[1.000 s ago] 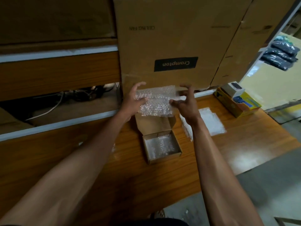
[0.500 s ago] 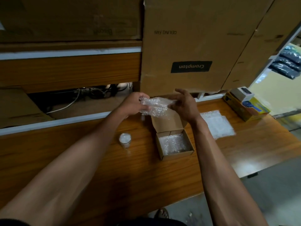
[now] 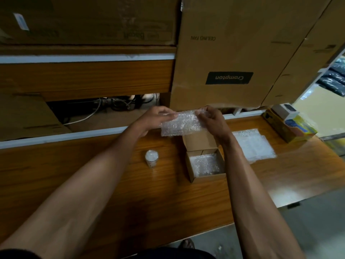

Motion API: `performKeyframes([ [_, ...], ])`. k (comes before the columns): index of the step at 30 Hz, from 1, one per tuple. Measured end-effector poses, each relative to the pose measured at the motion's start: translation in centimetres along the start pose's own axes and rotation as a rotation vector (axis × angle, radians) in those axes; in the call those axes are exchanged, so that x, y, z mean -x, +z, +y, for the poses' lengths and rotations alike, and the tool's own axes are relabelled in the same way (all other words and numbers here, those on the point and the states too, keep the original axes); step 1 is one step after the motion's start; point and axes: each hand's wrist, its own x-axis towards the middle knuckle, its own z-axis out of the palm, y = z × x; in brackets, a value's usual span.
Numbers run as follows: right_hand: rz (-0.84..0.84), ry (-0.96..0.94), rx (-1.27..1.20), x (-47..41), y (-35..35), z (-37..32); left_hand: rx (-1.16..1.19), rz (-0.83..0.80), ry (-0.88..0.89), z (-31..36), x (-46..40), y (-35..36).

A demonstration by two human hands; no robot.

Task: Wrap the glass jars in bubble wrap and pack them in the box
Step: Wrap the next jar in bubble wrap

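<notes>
A clear jar (image 3: 152, 158) stands upright on the desk (image 3: 130, 193), left of the open box (image 3: 205, 167) lined with bubble wrap; another sheet (image 3: 180, 124) is held above.

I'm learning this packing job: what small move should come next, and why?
Probably lower the bubble wrap sheet, held by the left hand and right hand, toward the bare jar on the table; the box already holds wrap.

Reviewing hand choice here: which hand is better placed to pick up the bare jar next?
Left, probably. The jar stands on the table left of the box, beside the left forearm. The right hand would have to cross over the box. Both grip the bubble wrap.
</notes>
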Motion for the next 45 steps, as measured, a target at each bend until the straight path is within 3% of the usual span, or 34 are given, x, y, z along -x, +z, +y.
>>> performKeyframes([
  [6,-0.117,-0.027,-0.006,-1.0,1.5,-0.8,-0.078,-0.085,-0.019,0.6,0.5,-0.8],
  [13,-0.085,0.156,-0.479,-1.0,4.3,-1.3,0.095,0.104,-0.046,-0.4,0.4,-0.7],
  [17,-0.139,0.202,-0.429,-0.9,6.3,-0.9,0.140,0.158,-0.072,-1.3,0.8,-0.4],
  [29,-0.173,0.016,-0.277,-2.5,7.4,-0.4,0.339,0.129,0.029,-1.4,2.0,-1.3],
  [37,-0.128,0.001,-0.158,-3.7,8.8,-0.3,0.557,0.131,-0.058,-2.1,1.8,-2.4],
  [45,-0.104,-0.035,-0.092,-5.2,10.2,0.2,0.362,0.187,-0.074,-2.7,1.4,-3.5],
])
